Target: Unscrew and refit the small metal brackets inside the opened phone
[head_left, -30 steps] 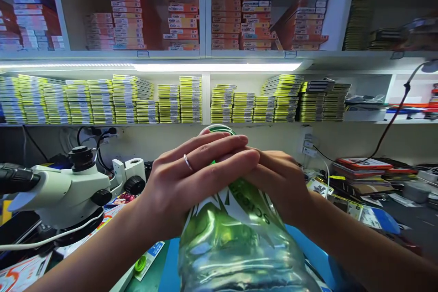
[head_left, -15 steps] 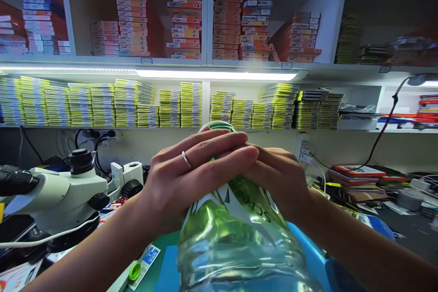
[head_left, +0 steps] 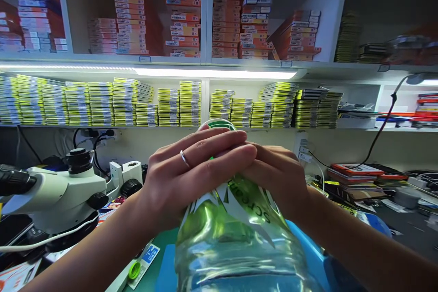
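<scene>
A large clear plastic bottle (head_left: 239,255) with green printing stands in front of me, narrowing toward its far upper end. My left hand (head_left: 195,169), with a ring on one finger, wraps over that upper part from the left. From the other side my right hand (head_left: 280,173) closes round it, its fingers partly under those of the left. A curved green and whitish edge (head_left: 221,123) shows just beyond my fingers; what part it is I cannot tell. Below my left forearm lies a bright green ring-shaped cap (head_left: 134,270).
At left stands a microscope (head_left: 58,196). A blue tray-like thing (head_left: 308,246) sits behind the bottle on the green mat (head_left: 167,242). Stacked books and papers (head_left: 356,178) lie at right. Shelves above hold many yellow-edged boxes (head_left: 130,105) and orange boxes (head_left: 130,23).
Both hands keep their grip on the bottle. The whole view has shifted very slightly, with hands and bottle a touch further left and up.
</scene>
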`<action>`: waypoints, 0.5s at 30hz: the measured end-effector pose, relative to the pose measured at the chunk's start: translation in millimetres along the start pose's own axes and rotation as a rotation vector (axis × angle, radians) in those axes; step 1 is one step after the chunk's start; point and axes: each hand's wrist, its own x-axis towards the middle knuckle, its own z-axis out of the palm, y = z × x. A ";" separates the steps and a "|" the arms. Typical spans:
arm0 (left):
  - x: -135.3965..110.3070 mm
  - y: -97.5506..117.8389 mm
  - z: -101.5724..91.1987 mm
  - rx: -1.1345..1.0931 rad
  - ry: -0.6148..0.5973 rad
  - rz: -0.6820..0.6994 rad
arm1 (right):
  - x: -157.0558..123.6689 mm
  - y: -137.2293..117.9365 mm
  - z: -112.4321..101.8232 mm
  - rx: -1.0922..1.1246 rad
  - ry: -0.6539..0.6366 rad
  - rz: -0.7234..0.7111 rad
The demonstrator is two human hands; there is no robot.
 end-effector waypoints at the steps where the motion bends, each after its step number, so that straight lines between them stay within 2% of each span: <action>1: -0.1 -0.1 0.2 0.007 0.004 0.005 | 0.1 -0.2 -0.1 0.001 0.000 -0.003; 7: 1.3 0.1 0.2 0.001 0.024 0.037 | 1.5 -1.5 -1.1 0.004 -0.012 0.005; 15: -1.1 1.4 1.2 0.012 0.019 0.015 | -0.1 0.0 -0.4 0.006 -0.008 -0.005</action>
